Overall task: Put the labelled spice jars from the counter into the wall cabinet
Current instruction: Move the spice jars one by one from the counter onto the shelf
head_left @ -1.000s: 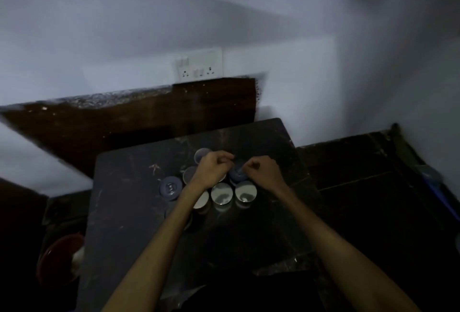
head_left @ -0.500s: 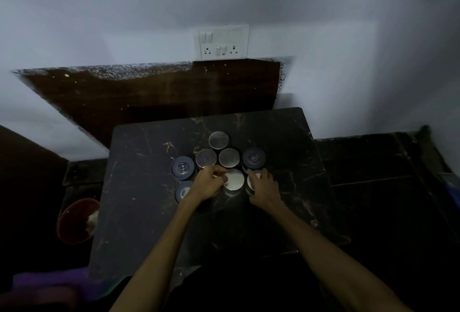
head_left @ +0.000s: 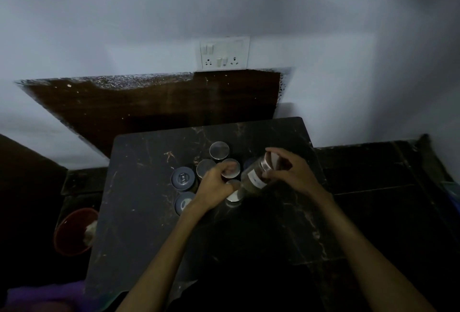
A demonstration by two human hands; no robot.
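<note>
Already tilted, a glass spice jar (head_left: 254, 179) with white label and steel lid is gripped by the right hand (head_left: 295, 174); the left hand (head_left: 216, 188) curls over another steel-lidded jar (head_left: 231, 167). Smooth glass might slip, toppling round neighbours just beyond the left knuckles on the dark marbled counter (head_left: 139, 212).

Glass jar (head_left: 254, 177), shiny metal lids (head_left: 219, 150), on glossy veined stone counter (head_left: 139, 212).
</note>
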